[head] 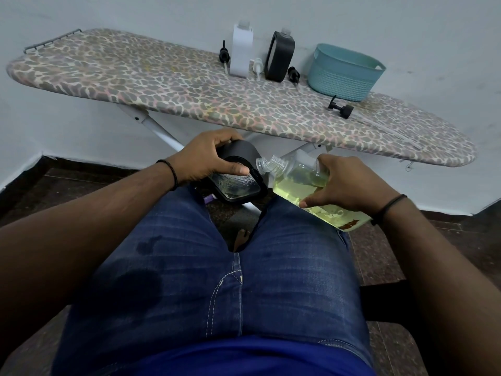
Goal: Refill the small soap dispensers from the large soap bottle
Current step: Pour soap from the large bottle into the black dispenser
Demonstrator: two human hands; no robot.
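My left hand (206,158) grips a small black soap dispenser (240,176) above my lap, tilted with its clear textured face toward me. My right hand (341,183) holds the large clear soap bottle (298,185), part full of yellow-green liquid. That bottle is tipped left, and its open threaded neck (267,164) sits right beside the black dispenser's top. On the ironing board stand a white dispenser (241,50) and another black dispenser (279,57), both without pumps.
The leopard-print ironing board (162,77) stretches across in front of me against the wall. Loose pump heads (340,107) lie on it near a teal basket (344,73). My jeans (217,280) carry dark wet spots. The dark tiled floor shows below.
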